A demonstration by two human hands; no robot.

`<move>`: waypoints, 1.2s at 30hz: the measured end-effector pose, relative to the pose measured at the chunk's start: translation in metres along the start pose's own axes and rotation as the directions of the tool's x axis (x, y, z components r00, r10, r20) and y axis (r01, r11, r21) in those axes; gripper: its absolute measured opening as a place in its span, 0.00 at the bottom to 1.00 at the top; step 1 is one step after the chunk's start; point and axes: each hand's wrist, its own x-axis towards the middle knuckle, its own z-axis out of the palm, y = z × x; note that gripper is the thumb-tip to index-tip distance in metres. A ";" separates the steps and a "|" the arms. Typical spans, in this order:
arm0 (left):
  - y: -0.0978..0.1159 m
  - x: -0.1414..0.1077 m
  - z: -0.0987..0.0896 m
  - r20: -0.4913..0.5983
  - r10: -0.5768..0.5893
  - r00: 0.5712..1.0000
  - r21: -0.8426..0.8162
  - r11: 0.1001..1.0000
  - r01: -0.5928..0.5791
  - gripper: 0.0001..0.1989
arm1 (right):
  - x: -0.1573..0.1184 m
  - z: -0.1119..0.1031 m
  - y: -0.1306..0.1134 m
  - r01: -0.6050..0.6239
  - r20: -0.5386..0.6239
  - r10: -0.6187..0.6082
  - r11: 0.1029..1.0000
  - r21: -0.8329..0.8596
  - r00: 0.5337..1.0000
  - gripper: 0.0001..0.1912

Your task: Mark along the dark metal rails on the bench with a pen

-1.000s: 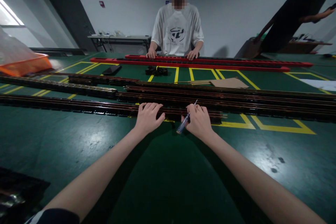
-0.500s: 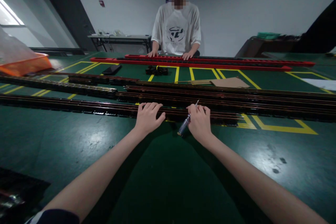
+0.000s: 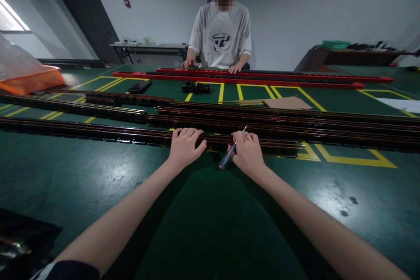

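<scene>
Screwdriver (image 3: 229, 154) sits in right hand (image 3: 248, 153) grip, over rail (image 3: 131, 135).

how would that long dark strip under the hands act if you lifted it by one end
The long dark strip is thin and spans much of the table, so it would probably sag or flex. The left hand presses it flat. Its glossy surface may be slippery.

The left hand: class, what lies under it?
The left hand rests palm down on the nearest long dark strip, on the green table. The stretch of strip beneath the palm is covered. The right hand holds a clear-handled tool.
</scene>
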 end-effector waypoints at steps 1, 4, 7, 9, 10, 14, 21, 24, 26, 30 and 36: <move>0.000 0.000 0.000 -0.004 -0.007 1.000 0.000 1.000 0.007 0.17 | 0.000 0.000 -0.001 -0.009 -0.005 0.009 1.000 -0.007 1.000 0.09; 0.000 0.000 0.000 -0.012 -0.021 1.000 0.002 1.000 0.021 0.17 | 0.001 -0.002 -0.005 -0.032 -0.027 0.031 0.999 -0.025 0.999 0.11; 0.001 0.000 -0.001 -0.009 -0.014 1.000 0.003 1.000 0.014 0.18 | 0.001 -0.004 -0.010 -0.035 -0.045 0.033 0.998 -0.053 0.998 0.13; 0.001 0.000 -0.001 -0.005 -0.009 1.000 0.003 1.000 0.009 0.18 | 0.000 -0.004 -0.011 -0.028 -0.046 0.025 0.997 -0.069 0.999 0.15; 0.001 0.000 -0.001 -0.003 -0.010 1.000 0.004 1.000 0.010 0.18 | 0.000 -0.005 -0.010 -0.032 -0.045 0.029 0.997 -0.074 0.999 0.16; 0.001 0.001 -0.001 0.001 -0.013 1.000 0.008 1.000 0.013 0.18 | -0.001 -0.004 -0.003 -0.085 -0.035 0.084 0.995 -0.047 0.996 0.18; 0.000 0.000 0.000 0.000 -0.012 1.000 0.016 1.000 0.012 0.17 | -0.001 -0.001 0.000 0.014 -0.062 -0.011 0.998 0.060 0.998 0.16; 0.000 0.000 0.001 0.004 -0.015 1.000 0.014 1.000 0.015 0.18 | -0.001 0.000 -0.001 0.019 -0.046 -0.017 0.999 0.048 0.999 0.12; 0.000 0.001 0.001 0.004 -0.016 1.000 0.015 1.000 0.016 0.18 | 0.000 0.001 -0.001 -0.010 -0.033 0.011 0.999 0.033 0.999 0.10; 0.001 0.001 0.000 0.007 -0.018 1.000 0.023 1.000 0.018 0.18 | 0.001 0.000 -0.005 -0.045 -0.017 0.045 0.999 -0.009 0.999 0.09; 0.001 0.000 -0.001 0.006 -0.010 1.000 0.021 1.000 0.010 0.19 | 0.003 -0.002 -0.013 -0.044 -0.009 0.044 0.995 -0.093 0.999 0.13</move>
